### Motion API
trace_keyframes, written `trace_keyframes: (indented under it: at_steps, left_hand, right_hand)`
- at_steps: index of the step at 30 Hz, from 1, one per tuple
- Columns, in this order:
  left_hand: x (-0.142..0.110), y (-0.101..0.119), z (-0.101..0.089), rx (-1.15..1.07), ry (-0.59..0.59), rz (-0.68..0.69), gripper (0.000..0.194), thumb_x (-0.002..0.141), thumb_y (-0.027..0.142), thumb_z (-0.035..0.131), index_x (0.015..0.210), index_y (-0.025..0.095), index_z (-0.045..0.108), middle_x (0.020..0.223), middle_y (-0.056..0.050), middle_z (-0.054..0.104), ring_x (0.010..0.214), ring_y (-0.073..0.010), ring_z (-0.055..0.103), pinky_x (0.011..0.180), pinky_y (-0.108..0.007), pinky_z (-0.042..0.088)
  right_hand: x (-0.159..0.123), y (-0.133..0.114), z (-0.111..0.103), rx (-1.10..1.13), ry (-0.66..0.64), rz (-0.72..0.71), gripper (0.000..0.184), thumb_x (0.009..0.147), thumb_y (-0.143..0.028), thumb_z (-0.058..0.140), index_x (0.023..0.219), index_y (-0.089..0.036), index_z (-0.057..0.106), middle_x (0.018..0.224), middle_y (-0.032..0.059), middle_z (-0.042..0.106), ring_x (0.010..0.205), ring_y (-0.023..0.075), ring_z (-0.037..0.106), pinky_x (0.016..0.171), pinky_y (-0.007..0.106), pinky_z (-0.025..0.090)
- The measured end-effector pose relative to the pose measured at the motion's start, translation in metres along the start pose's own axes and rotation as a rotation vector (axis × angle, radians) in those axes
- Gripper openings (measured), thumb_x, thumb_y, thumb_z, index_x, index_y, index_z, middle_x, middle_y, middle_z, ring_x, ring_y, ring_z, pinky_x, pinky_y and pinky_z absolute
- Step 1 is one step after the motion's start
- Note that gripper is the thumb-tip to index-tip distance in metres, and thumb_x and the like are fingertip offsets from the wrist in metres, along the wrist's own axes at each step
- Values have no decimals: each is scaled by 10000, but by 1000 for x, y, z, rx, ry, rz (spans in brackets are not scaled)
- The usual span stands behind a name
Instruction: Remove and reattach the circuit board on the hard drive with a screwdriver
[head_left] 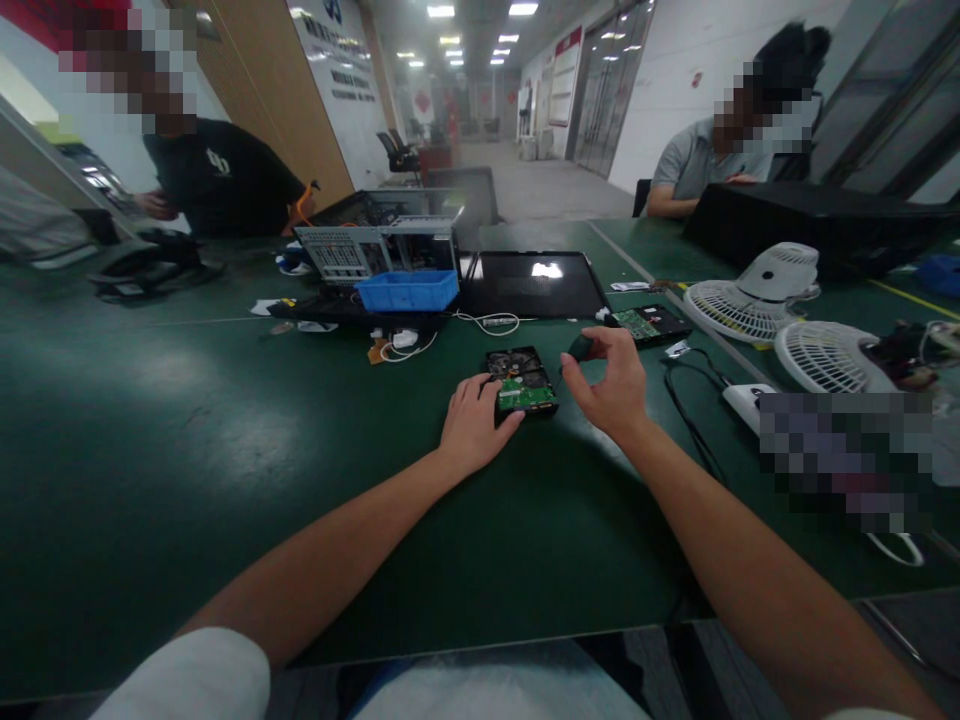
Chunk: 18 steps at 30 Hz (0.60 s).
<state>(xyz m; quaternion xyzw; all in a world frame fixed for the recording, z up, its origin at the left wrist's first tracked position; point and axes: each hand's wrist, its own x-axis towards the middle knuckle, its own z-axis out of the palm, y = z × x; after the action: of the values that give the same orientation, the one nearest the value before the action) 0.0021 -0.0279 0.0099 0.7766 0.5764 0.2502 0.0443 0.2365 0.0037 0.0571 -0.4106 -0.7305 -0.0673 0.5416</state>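
Observation:
A hard disk drive (pixel 523 377) lies flat on the green table in front of me, its green circuit board facing up at the near end. My left hand (pixel 475 418) grips its left side, fingers on the casing and thumb at the near edge. Just right of the drive, my right hand (pixel 611 378) is raised and pinches a screwdriver (pixel 580 347) by its dark handle. A thin shaft seems to point down toward the drive, but its tip is too small to make out. Another circuit-board drive (pixel 651 324) lies beyond my right hand.
Behind the drive are a blue tray (pixel 409 291), an open metal computer case (pixel 352 255) and a dark flat panel (pixel 534 285). White fan parts (pixel 739 308), a power strip (pixel 742 400) and black cables (pixel 686 410) lie right. Two people sit across the table.

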Motion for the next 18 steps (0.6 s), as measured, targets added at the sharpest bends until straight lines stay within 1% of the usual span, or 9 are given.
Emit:
trace_keyframes:
  at_steps: [3, 7, 10, 12, 16, 18]
  left_hand:
    - [0, 0, -1, -2, -3, 1, 554, 953, 556, 611, 1373, 195, 583, 1470, -141, 527, 1378, -350, 453, 1142, -528, 426]
    - [0, 1, -3, -2, -2, 1, 550, 957, 555, 606, 1372, 196, 582, 1462, -140, 528, 1374, -353, 445, 1139, -534, 426]
    - [0, 2, -4, -8, -8, 1, 547, 956, 559, 605, 1369, 200, 582, 1458, -139, 526, 1376, -355, 437, 1137, -538, 425]
    - [0, 2, -4, -9, -13, 1, 546, 954, 559, 608, 1365, 201, 582, 1458, -138, 524, 1375, -354, 435, 1134, -535, 427]
    - [0, 1, -3, -8, -1, 3, 539, 951, 553, 612, 1359, 201, 584, 1457, -134, 524, 1369, -350, 438, 1135, -530, 429]
    - [0, 1, -3, -8, -1, 4, 539, 946, 549, 620, 1356, 200, 586, 1454, -138, 525, 1364, -351, 441, 1138, -532, 425]
  right_hand:
    - [0, -2, -1, 3, -11, -16, 402, 906, -312, 672, 1278, -248, 532, 1107, 85, 589, 892, 235, 630, 808, 453, 600]
    - [-1, 2, 1, 52, -16, 2, 428, 904, -294, 657, 1305, -249, 515, 1221, 118, 581, 993, 260, 655, 792, 446, 627]
    - [-2, 6, 4, 86, -13, 24, 445, 897, -289, 660, 1312, -247, 503, 1245, 120, 596, 1034, 268, 674, 804, 444, 638]
    - [-3, 7, 5, 90, -12, 43, 441, 901, -295, 664, 1307, -246, 499, 1223, 111, 619, 997, 254, 692, 806, 436, 639]
    - [-4, 4, 5, 45, 2, 67, 431, 906, -333, 695, 1285, -245, 511, 1124, 78, 650, 838, 210, 695, 789, 424, 634]
    - [-3, 2, 4, 21, 5, 53, 427, 908, -359, 701, 1281, -248, 524, 1113, 78, 647, 823, 212, 685, 773, 426, 633]
